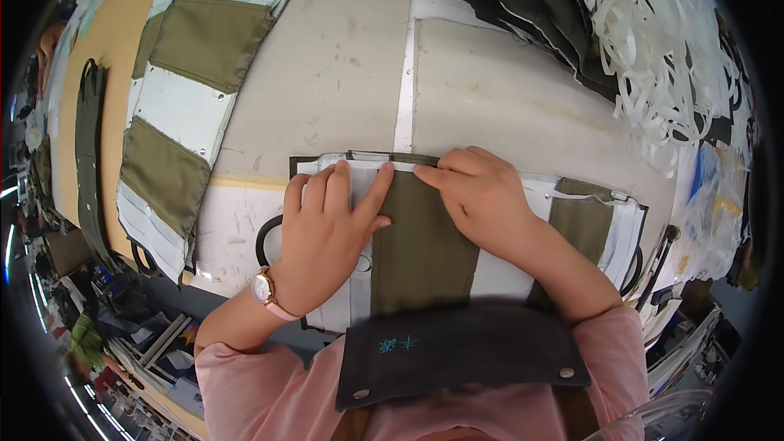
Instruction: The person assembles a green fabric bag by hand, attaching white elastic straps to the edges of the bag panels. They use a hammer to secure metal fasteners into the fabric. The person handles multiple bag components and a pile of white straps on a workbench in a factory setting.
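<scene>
A fabric piece with olive and white panels (425,245) lies on the table in front of me, with a dark loop at each side. Along its far edge runs a narrow white tape (404,167). My left hand (321,216) rests on the left part of that edge, fingers stretched out and spread, the index fingertip on the tape. My right hand (483,200) is closed at the same edge, its index fingertip pressing the tape and the other fingers curled. Its thumb is mostly hidden. Further right, a loose length of white tape (580,196) lies across the piece.
Another olive and white fabric piece (184,98) lies at the left, beside a dark strap-like item (90,155). Dark cut fabric (523,0) is piled at the far right, next to a tangled heap of white tape (653,49). A dark flap with snaps (461,359) covers the near edge.
</scene>
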The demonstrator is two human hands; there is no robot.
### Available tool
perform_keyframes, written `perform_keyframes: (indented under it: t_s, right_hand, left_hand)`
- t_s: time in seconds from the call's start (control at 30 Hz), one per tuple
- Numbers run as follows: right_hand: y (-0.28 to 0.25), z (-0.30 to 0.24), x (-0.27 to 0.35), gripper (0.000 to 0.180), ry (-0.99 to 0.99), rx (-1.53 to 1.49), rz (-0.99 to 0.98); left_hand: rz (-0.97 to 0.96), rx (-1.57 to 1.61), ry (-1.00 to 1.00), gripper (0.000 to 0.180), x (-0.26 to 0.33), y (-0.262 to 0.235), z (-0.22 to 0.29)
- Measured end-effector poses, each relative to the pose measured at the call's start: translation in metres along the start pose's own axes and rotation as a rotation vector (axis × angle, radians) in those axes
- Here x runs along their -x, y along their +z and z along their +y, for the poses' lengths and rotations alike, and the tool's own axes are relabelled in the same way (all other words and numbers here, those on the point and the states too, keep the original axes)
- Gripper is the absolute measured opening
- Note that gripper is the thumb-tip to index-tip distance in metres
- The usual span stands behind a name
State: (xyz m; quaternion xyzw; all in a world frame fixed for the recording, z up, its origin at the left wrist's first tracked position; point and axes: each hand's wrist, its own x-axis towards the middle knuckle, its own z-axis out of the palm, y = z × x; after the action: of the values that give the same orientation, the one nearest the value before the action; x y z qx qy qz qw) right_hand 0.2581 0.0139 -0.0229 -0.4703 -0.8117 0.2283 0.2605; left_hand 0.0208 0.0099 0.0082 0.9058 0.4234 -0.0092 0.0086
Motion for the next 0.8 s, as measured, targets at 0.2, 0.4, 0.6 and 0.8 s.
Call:
perform_keyframes:
  t_s: [0.2,0.4,0.6,0.8]
  right_hand:
    - [0.002,-0.005,-0.003,0.026,-0.004,0.035,-0.007]
    - [0.007,0.007,-0.001,0.026,-0.001,-0.041,0.012]
    - [0.01,0.004,-0.004,0.026,-0.014,-0.072,0.026]
    - [0.015,-0.002,-0.011,0.027,0.028,-0.044,-0.035]
  left_hand:
    - [0.14,0.216,-0.014,0.052,-0.001,0.006,-0.023]
    - [0.003,0.52,-0.544,0.041,0.022,0.002,-0.045]
    - [0.056,0.357,-0.506,0.058,0.034,0.002,-0.044]
    - [0.101,0.001,-0.464,0.059,0.031,0.007,-0.037]
